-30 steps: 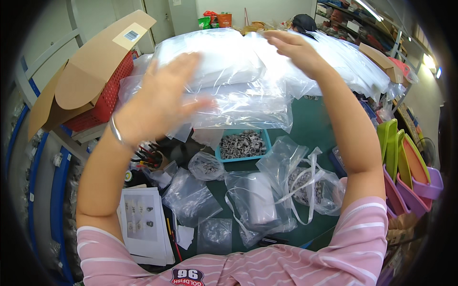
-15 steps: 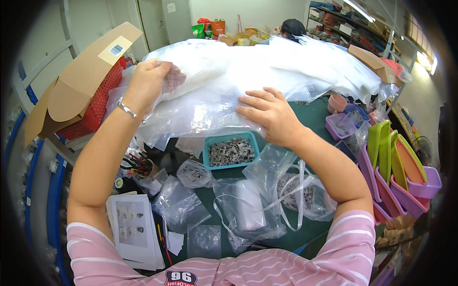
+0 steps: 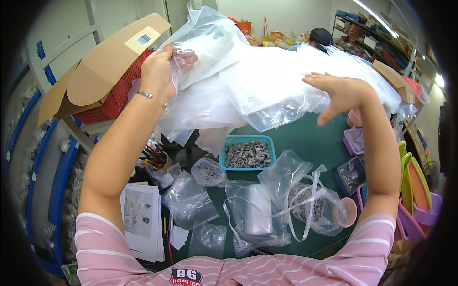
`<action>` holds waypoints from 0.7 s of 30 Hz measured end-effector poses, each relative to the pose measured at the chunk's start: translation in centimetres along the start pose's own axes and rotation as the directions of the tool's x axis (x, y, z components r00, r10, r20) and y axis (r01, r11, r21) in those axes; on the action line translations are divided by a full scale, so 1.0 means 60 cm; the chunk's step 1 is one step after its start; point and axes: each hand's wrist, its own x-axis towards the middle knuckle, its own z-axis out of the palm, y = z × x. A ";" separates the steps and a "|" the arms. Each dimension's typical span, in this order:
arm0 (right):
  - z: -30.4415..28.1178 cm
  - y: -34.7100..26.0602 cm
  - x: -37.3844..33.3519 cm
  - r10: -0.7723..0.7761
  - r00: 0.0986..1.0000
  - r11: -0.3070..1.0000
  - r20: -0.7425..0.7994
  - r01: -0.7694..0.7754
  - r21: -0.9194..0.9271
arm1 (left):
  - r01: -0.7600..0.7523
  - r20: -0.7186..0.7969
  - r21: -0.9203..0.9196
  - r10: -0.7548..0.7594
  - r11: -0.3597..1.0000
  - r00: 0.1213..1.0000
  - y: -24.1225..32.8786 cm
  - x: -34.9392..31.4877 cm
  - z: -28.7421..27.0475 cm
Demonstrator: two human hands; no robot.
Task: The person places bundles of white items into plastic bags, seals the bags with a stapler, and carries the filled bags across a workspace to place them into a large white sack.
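Observation:
At the upper left, my left hand point(image 3: 160, 71) is closed on the edge of a clear plastic bag point(image 3: 210, 35), lifting it so it stands up. Part of those fingers shows through the film. Beneath it spreads a large pile of clear plastic bags point(image 3: 272, 78) across the far side of the table. My right hand point(image 3: 346, 93), fingers apart and holding nothing, hovers off the pile's right front edge. A teal bin point(image 3: 248, 168) of small grey ring-like parts point(image 3: 245, 155) stands on the green table point(image 3: 296, 136), in front of the pile.
A red basket point(image 3: 114, 90) with a cardboard box point(image 3: 105, 62) is at left. Nearer lie filled bags point(image 3: 208, 172), a white roll point(image 3: 259, 209), printed sheets point(image 3: 142, 214) and a pink cup point(image 3: 346, 212). Colored bins point(image 3: 415, 190) stack at right. Beyond the pile, a dark-capped person point(image 3: 321, 37) is partly visible.
My left hand has raised the bag, which now stands taller. My right hand has come off the pile and moved to the right. The view has shifted somewhat.

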 end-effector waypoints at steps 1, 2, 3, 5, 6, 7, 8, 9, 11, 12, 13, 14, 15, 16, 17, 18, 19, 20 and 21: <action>-0.020 -0.044 -0.011 -0.013 1.000 0.998 -0.009 0.013 0.059 | -0.010 -0.020 -0.009 0.010 1.000 1.000 0.000 0.001 -0.004; -0.017 -0.090 -0.011 -0.096 0.982 0.992 -0.165 0.108 0.065 | -0.026 -0.048 -0.016 0.025 1.000 0.999 0.009 -0.003 -0.010; -0.009 -0.132 -0.008 -0.152 0.940 0.982 -0.305 0.178 0.060 | -0.026 -0.062 -0.038 0.023 0.999 0.998 0.003 -0.003 -0.012; 0.032 -0.191 0.044 -0.219 0.884 0.976 -0.414 0.199 -0.092 | -0.025 -0.052 -0.046 0.023 0.999 0.998 -0.001 0.001 -0.014; 0.049 -0.197 0.071 -0.127 0.904 0.991 -0.409 0.093 -0.101 | -0.023 -0.025 -0.066 0.021 0.998 0.999 -0.004 0.003 -0.003; 0.079 -0.178 0.096 -0.111 0.877 0.978 -0.467 0.012 -0.209 | -0.021 -0.008 -0.072 0.021 0.997 1.000 -0.004 0.002 0.009; 0.097 -0.161 0.124 -0.117 0.842 0.951 -0.526 -0.057 -0.303 | -0.025 -0.007 -0.064 0.025 0.998 1.000 -0.004 0.002 0.013; 0.090 -0.149 0.140 -0.013 0.913 0.974 -0.408 -0.081 -0.213 | -0.033 -0.014 -0.053 0.033 0.998 0.999 -0.002 0.002 0.011; 0.068 -0.116 0.157 0.090 0.969 0.994 -0.230 -0.103 -0.047 | -0.044 -0.011 -0.063 0.043 0.997 0.999 0.004 0.003 0.009; 0.054 -0.119 0.161 0.169 0.945 0.983 -0.279 -0.182 -0.024 | -0.042 -0.012 -0.070 0.041 0.997 0.999 0.002 0.003 0.008; 0.045 -0.121 0.164 0.248 0.913 0.965 -0.325 -0.261 0.002 | -0.039 -0.021 -0.064 0.037 0.997 0.999 0.002 0.002 0.007; 0.048 -0.116 0.173 0.253 0.930 0.967 -0.266 -0.251 0.040 | -0.039 -0.028 -0.059 0.037 0.998 0.999 0.004 0.002 0.007; 0.057 -0.107 0.182 0.256 0.945 0.966 -0.205 -0.245 0.079 | -0.039 -0.034 -0.055 0.037 0.998 0.999 0.005 0.003 0.007; 0.063 -0.100 0.185 0.258 0.955 0.963 -0.144 -0.242 0.117 | -0.035 -0.024 -0.061 0.034 0.997 0.999 0.005 0.002 0.006; 0.063 -0.104 0.180 0.113 0.987 0.992 -0.117 -0.106 0.065 | -0.034 -0.015 -0.065 0.033 0.997 0.999 0.005 0.003 0.003; 0.063 -0.112 0.167 -0.033 0.996 0.999 -0.083 0.035 0.017 | -0.033 -0.006 -0.068 0.032 0.997 0.999 0.005 0.003 -0.001; 0.063 -0.114 0.160 -0.178 0.983 0.984 -0.043 0.177 -0.026 | -0.020 -0.012 -0.071 0.020 0.997 1.000 0.003 0.003 -0.007; 0.035 -0.072 0.167 -0.256 0.960 0.919 0.111 0.206 0.335 | -0.009 0.001 -0.090 0.009 0.996 1.000 -0.001 0.002 0.000; 0.020 -0.059 0.173 -0.310 0.949 0.795 0.054 0.228 0.562 | -0.005 -0.006 -0.100 0.005 0.995 1.000 0.000 0.001 -0.004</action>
